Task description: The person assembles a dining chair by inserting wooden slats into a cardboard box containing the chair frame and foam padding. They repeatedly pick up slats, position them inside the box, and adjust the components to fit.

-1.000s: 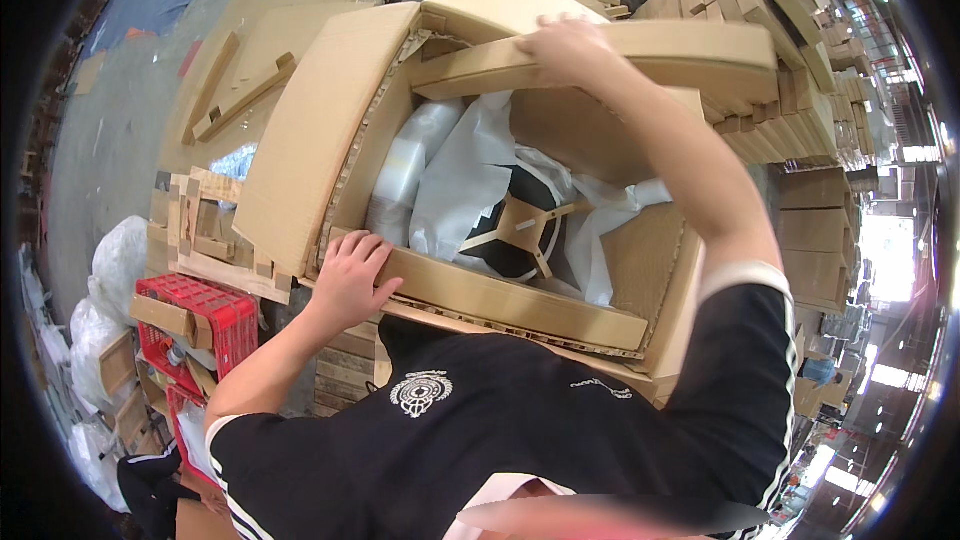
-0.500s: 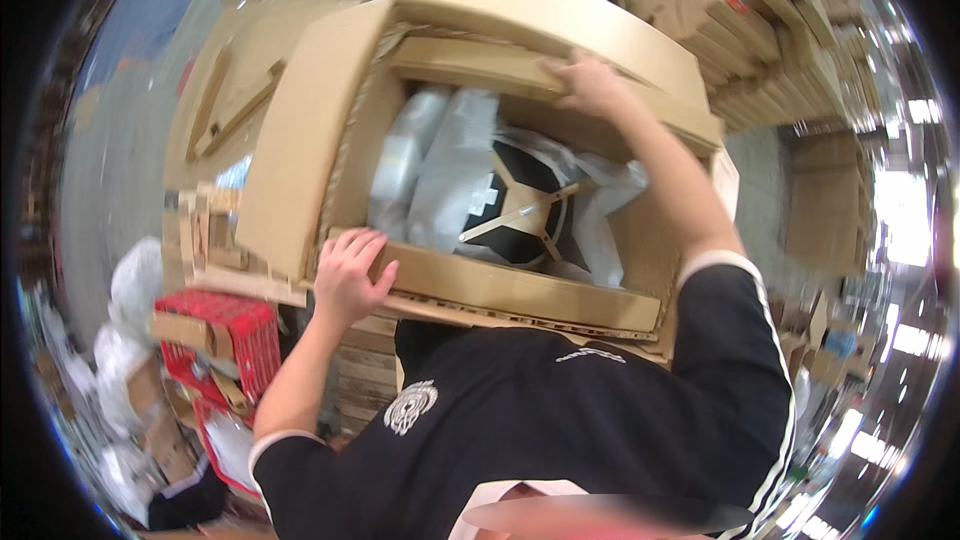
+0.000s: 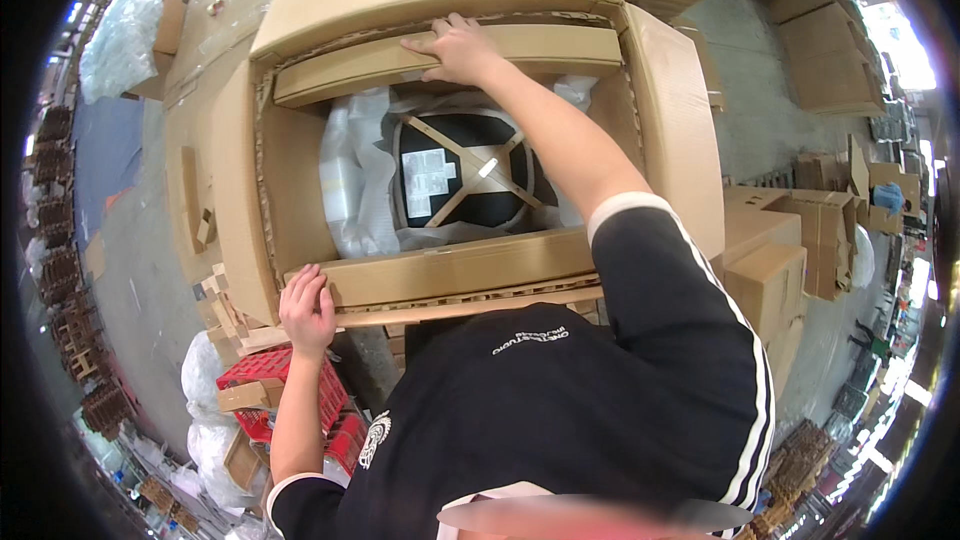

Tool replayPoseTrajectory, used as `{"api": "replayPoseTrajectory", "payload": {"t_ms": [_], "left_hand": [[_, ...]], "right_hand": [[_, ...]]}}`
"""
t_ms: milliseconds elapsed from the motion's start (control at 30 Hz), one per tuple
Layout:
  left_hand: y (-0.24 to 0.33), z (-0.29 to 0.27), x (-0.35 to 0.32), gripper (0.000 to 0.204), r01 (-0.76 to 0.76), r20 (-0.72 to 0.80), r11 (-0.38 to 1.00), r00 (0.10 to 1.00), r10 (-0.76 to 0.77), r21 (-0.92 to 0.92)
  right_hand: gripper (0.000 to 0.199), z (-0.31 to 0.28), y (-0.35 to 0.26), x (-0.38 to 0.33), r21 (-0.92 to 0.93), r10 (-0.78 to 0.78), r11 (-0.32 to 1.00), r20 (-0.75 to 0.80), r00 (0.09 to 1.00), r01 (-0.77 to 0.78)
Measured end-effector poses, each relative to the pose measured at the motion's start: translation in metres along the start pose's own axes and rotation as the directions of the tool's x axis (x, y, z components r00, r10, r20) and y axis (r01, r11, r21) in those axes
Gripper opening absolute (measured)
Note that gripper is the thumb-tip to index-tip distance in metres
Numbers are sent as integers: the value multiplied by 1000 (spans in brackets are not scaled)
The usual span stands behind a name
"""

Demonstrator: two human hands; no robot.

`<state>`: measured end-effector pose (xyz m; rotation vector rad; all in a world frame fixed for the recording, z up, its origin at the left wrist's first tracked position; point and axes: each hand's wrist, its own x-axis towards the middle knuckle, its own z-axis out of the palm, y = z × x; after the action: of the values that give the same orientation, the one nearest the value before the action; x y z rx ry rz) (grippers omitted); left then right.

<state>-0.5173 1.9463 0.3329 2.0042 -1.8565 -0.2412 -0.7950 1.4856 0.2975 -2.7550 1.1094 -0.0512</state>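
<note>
A large open cardboard box (image 3: 690, 140) lies in front of me. Inside it a black chair seat with a wooden cross base (image 3: 462, 172) rests in white plastic wrapping (image 3: 355, 180). My right hand (image 3: 457, 47) reaches across the box and presses flat on the long cardboard insert (image 3: 340, 70) at the far side. My left hand (image 3: 308, 308) grips the near left corner of the box, by the near cardboard insert (image 3: 460, 275). Neither hand lifts anything free.
Flat cardboard sheets (image 3: 215, 0) lie beyond the box at the left. Smaller cardboard boxes (image 3: 790, 240) stand at the right. A red crate (image 3: 290, 390) and white plastic bags (image 3: 205, 420) sit low on the left, with cardboard scraps (image 3: 225, 310) beside them.
The view has swung so the box now sits squarely below me. My right hand moved from the box's upper flap down onto the far insert. My left hand stays on the near left corner.
</note>
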Motion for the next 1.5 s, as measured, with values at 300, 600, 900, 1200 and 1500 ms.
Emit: {"api": "replayPoseTrajectory", "payload": {"t_ms": [300, 600, 900, 1200, 1500], "left_hand": [[10, -1, 2, 19, 11, -151, 999, 989, -4, 47], [21, 21, -48, 39, 325, -545, 944, 802, -244, 56], [-14, 96, -169, 71, 806, 406, 257, 510, -758, -533], [-92, 98, -100, 47, 533, 548, 310, 835, -46, -787], [-232, -10, -128, 38, 433, 666, 510, 551, 502, -743]], "right_hand": [[69, 44, 22, 6, 116, -39, 992, -53, 998, 45], [37, 57, 40, 10, 248, -8, 948, -608, 794, 200], [48, 43, -25, 5, 86, 247, 968, -479, 842, -235], [65, 13, -506, -116, 170, -424, 901, 143, 894, 400], [30, 50, -561, -120, -58, -290, 953, 103, 952, 296]]}}
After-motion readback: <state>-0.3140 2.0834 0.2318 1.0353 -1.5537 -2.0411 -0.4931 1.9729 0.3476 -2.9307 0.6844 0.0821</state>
